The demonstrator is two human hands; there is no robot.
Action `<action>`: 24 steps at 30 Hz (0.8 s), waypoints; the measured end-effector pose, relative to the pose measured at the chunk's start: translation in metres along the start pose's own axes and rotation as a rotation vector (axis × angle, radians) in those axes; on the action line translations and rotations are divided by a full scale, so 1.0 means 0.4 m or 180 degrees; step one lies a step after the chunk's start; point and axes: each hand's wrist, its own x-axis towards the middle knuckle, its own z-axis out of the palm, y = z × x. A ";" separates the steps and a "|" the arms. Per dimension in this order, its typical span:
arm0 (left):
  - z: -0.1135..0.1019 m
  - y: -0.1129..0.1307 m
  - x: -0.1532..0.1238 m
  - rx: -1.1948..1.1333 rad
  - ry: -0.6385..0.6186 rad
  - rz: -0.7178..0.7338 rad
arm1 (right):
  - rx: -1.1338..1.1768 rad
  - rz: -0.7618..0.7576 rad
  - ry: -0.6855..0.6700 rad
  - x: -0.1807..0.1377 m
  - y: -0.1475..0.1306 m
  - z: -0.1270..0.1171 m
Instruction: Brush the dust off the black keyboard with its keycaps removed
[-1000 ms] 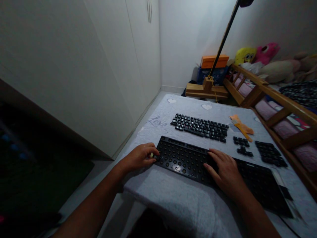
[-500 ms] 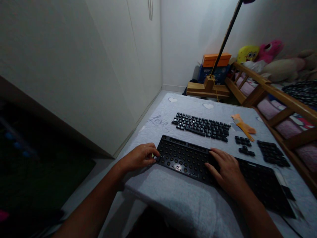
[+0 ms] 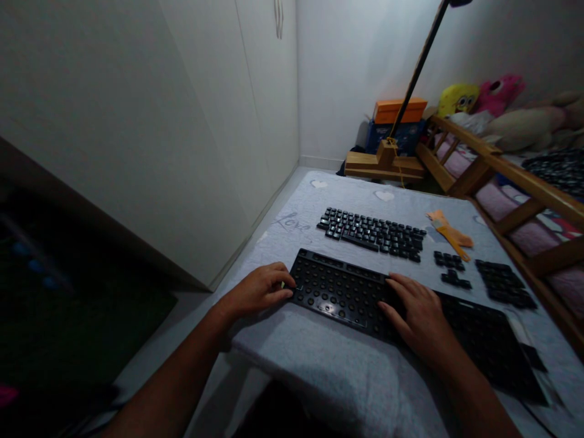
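A black keyboard with its keycaps off lies across the near side of the table, its rows of round key seats bare. At its left end, my left hand is closed, thumb and fingers pinched together at the keyboard's edge; what lies between the fingertips is hidden. My right hand grips the keyboard at its middle, fingers over the far edge and thumb lying across the key seats. Behind the keyboard, the removed main keycaps are laid out in rows. Smaller groups are the navigation and arrow keycaps and the number-pad keycaps.
An orange cloth with a yellow-handled tool lies at the back right of the table. A cable runs from the keyboard's near right side. A white cabinet stands left; a wooden bed rail borders the right.
The left fingertips have shifted slightly, and the small pale bit seen between them earlier is now hidden. The keyboard and right hand stay in place.
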 end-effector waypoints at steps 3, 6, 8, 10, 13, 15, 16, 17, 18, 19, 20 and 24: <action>0.014 -0.010 0.006 -0.0229 0.0159 -0.0048 | 0.0024 0.0006 -0.0018 -0.001 0.000 0.000; 0.028 -0.025 0.012 -0.0525 0.0213 -0.0080 | 0.0043 0.0018 -0.0021 -0.001 0.001 0.002; 0.033 -0.032 0.015 -0.0680 0.0217 -0.0105 | 0.0046 0.0020 -0.0016 -0.001 0.002 0.004; 0.035 -0.035 0.016 -0.0790 0.0226 -0.0133 | 0.0041 0.0000 -0.0006 0.000 0.002 0.005; 0.033 -0.034 0.018 -0.0870 0.0230 -0.0147 | 0.0029 -0.0019 0.0011 -0.001 0.002 0.004; 0.032 -0.035 0.019 -0.0875 0.0230 -0.0130 | 0.0034 0.0005 0.0015 -0.001 0.001 0.004; 0.032 -0.036 0.019 -0.0877 0.0229 -0.0111 | 0.0041 0.0023 0.0015 -0.001 0.001 0.003; 0.032 -0.038 0.020 -0.0885 0.0229 -0.0089 | 0.0051 0.0035 0.0013 0.000 0.000 0.003; 0.032 -0.041 0.021 -0.0903 0.0226 -0.0068 | 0.0060 0.0035 0.0017 0.000 0.000 0.002; 0.033 -0.044 0.022 -0.0931 0.0220 -0.0051 | 0.0065 0.0027 0.0020 0.000 -0.001 0.002; 0.033 -0.047 0.022 -0.0965 0.0210 -0.0043 | 0.0064 0.0016 0.0023 0.000 -0.001 0.001; 0.033 -0.053 0.026 -0.1058 0.0135 -0.0067 | 0.0019 0.0013 0.0021 0.001 -0.002 0.000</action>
